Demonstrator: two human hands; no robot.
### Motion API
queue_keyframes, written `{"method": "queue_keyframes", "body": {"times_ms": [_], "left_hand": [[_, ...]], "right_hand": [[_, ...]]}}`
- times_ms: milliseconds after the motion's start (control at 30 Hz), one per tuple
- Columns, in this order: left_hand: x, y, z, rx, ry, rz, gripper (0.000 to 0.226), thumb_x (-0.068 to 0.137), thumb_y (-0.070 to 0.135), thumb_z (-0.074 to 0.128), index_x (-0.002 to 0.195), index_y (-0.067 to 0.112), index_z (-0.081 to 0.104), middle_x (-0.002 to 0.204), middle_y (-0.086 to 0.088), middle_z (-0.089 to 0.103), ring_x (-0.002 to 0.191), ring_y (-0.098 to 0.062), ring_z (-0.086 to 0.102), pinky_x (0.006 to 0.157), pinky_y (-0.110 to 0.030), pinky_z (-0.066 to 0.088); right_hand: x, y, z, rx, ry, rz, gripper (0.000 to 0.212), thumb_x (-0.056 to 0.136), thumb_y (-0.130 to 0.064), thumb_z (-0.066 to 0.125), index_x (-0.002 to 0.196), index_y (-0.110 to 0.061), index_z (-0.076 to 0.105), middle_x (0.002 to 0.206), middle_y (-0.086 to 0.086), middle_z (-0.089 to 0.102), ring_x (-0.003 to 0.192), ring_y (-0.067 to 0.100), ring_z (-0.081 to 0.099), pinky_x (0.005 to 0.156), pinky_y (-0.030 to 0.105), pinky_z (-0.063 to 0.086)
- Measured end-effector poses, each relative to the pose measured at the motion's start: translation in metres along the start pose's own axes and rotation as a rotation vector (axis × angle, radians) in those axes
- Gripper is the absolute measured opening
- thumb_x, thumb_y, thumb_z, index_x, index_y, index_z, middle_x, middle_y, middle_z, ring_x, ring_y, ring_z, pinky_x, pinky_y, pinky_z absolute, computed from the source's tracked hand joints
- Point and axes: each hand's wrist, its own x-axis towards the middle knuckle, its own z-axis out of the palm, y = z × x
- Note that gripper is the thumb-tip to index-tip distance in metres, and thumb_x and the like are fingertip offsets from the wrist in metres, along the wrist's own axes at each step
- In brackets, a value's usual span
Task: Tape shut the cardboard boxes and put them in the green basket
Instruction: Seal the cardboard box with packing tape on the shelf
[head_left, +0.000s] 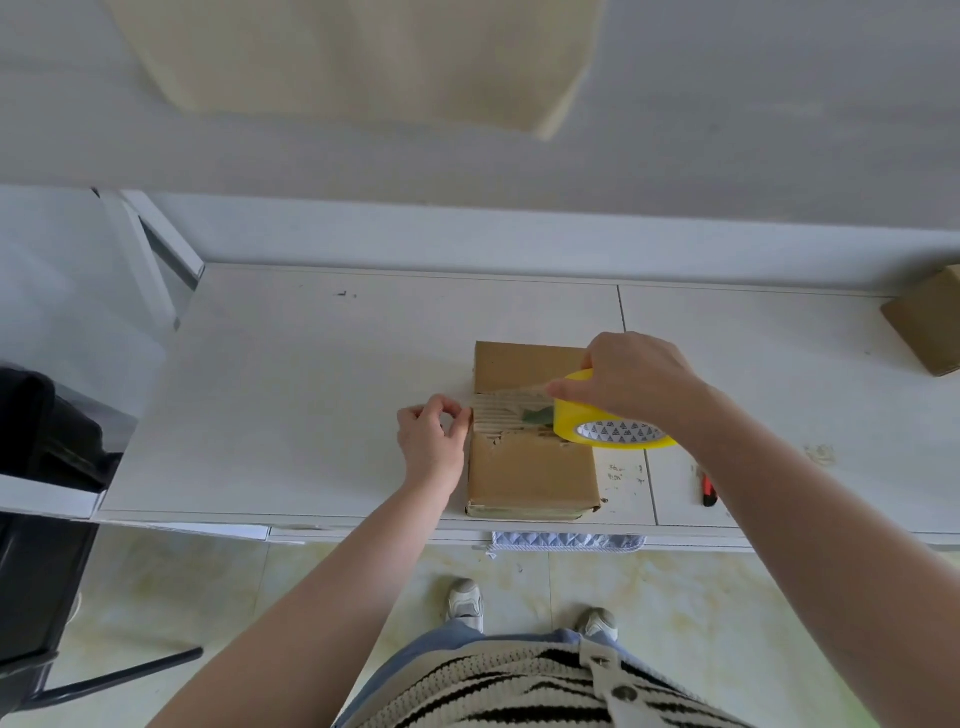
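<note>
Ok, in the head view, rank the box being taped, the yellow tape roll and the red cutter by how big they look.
1. Cardboard box, under both hands, clearly the largest.
2. Yellow tape roll, held by the right hand, raised nearer the camera, so its lead over the cutter is somewhat exaggerated.
3. Red cutter, smallest.

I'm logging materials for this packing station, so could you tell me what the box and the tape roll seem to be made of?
The box looks like matte brown corrugated cardboard: a torn strip across its top bares ribbed fluting. The tape roll looks like glossy yellow-tinted plastic film on a white printed core, probably card.
</note>
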Motion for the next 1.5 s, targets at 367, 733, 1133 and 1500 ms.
{"method": "queue_keyframes", "body": {"times_ms": [367,733,1133,1500], "left_hand": [[0.008,-0.007,0.002,0.416,-0.106,0.251,0.039,0.103,0.045,0.034,0.074,0.019,0.043,0.079,0.0,0.051,0.083,-0.028,0.052,0.077,-0.04,0.038],[0.009,-0.005,0.007,0.53,-0.049,0.298,0.041,0.104,0.043,0.03,0.067,0.025,0.034,0.068,0.005,0.046,0.075,-0.025,0.053,0.079,-0.038,0.03],[0.008,0.0,0.003,0.708,-0.154,0.366,0.059,0.099,0.059,0.017,0.062,0.022,0.044,0.054,0.004,0.049,0.063,-0.02,0.056,0.083,-0.037,0.029],[0.015,0.015,-0.007,1.003,-0.299,0.37,0.074,0.091,0.066,-0.001,0.076,0.021,0.057,0.064,0.001,0.062,0.068,-0.021,0.058,0.092,-0.04,0.029]], "right_hand": [[-0.003,0.0,-0.004,0.068,-0.048,-0.036,0.071,0.069,-0.085,0.05,0.075,-0.015,0.064,0.065,-0.004,0.059,0.063,0.012,0.056,0.052,0.026,0.033],[0.001,0.031,0.001,-0.055,-0.039,0.031,0.076,0.067,-0.092,0.043,0.06,-0.017,0.053,0.055,-0.005,0.053,0.052,0.011,0.052,0.048,0.024,0.033],[0.012,0.066,0.068,0.033,-0.196,0.201,0.08,0.062,-0.095,0.039,0.062,-0.016,0.053,0.053,-0.005,0.052,0.051,0.012,0.054,0.047,0.023,0.033],[0.019,0.065,0.069,0.096,-0.234,0.17,0.077,0.064,-0.093,0.042,0.058,-0.016,0.046,0.052,-0.004,0.048,0.052,0.014,0.051,0.051,0.026,0.035]]}}
